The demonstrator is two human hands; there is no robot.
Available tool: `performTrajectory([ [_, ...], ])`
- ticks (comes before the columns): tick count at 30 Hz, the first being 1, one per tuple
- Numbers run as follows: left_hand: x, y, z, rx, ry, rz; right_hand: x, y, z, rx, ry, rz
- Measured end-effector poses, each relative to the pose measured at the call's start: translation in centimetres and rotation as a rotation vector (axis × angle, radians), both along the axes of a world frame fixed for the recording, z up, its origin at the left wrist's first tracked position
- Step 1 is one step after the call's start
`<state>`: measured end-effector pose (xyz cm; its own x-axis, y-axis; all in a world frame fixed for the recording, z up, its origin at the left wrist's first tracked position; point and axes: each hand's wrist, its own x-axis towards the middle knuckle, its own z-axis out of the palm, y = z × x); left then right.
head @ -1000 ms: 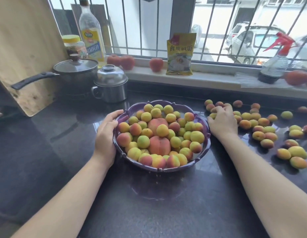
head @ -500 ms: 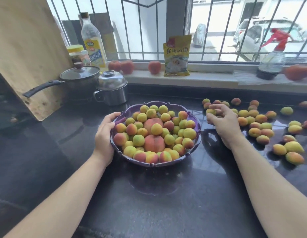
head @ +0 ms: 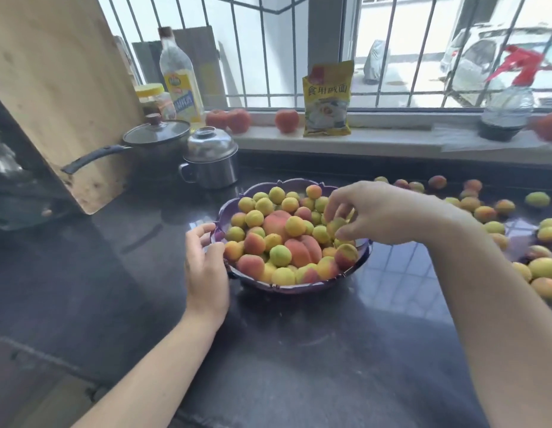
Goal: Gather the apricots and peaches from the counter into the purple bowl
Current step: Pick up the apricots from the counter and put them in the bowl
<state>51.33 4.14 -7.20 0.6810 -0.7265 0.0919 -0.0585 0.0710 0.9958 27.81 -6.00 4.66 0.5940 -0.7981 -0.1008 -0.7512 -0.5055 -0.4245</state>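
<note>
The right hand (head: 383, 214) is hovering over the bowl (head: 287, 287), fingers pinching an apricot (head: 336, 225); the left hand (head: 205, 267) is gripping its rim.

I'm in my home kitchen: dark stone counter (head: 299, 366), lidded black saucepan (head: 154, 143) and steel pot (head: 211, 162) far left, barred window (head: 299, 50) beyond.

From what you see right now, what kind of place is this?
Most likely a home kitchen: a lidded saucepan and steel pot stand on a dark counter, with an oil bottle by the barred window.
</note>
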Motion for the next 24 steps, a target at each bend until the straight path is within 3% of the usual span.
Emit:
performTrajectory([
  [24, 0.6, -0.7, -0.7, -0.006, 0.056, -0.005, 1.2, 0.1, -1.2, -0.027, 0.084, -0.034],
])
